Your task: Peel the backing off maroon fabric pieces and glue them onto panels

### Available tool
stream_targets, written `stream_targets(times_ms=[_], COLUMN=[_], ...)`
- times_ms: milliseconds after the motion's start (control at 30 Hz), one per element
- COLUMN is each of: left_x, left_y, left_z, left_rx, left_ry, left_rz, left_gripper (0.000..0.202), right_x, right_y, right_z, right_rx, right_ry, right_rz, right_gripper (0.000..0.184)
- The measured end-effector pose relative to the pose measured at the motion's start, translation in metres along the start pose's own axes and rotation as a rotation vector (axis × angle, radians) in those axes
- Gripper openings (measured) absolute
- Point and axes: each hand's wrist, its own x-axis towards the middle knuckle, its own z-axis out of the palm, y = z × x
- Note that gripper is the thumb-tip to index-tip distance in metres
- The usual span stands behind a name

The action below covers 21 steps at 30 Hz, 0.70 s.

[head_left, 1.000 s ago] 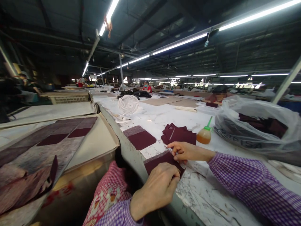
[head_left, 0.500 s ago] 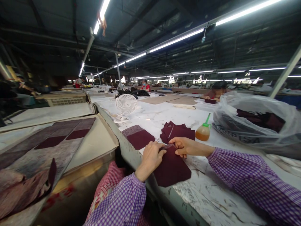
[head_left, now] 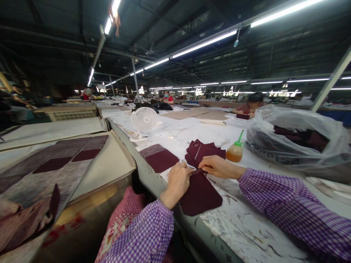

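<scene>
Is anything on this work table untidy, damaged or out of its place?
Nothing spilled or torn. The white table is smeared with dark marks around the maroon piece that the left hand and right hand hold, and the stack of maroon pieces behind lies fanned, not squared.

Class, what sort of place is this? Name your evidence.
Likely a garment workshop: long white worktable, stack of cut maroon fabric pieces, left hand and right hand holding a flat maroon fabric panel.

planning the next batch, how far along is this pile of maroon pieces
Likely done: the neat stack at the table edge. In hand: one maroon piece, left hand and right hand at its far edge. Left: the loose pile beyond it and more in the plastic bag.
</scene>
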Motion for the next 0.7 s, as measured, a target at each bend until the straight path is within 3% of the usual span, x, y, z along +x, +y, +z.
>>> stream_targets(times_ms=[333, 500, 700], left_x=[-0.002, -0.004, -0.009], left_y=[-0.001, -0.006, -0.003], left_z=[0.002, 0.002, -0.006], left_rx=[-0.01, -0.036, 0.124], left_ry=[0.011, -0.006, -0.043], left_rz=[0.016, 0.076, 0.158], left_gripper=[0.026, 0.031, 0.032], right_x=[-0.001, -0.006, -0.018], right_y=[0.002, -0.002, -0.01], right_z=[0.01, 0.018, 0.018], right_rx=[-0.137, -0.438, -0.656], right_ry=[0.001, -0.007, -0.041], right_rz=[-0.001, -0.155, -0.253], right_gripper=[0.011, 0.024, 0.023])
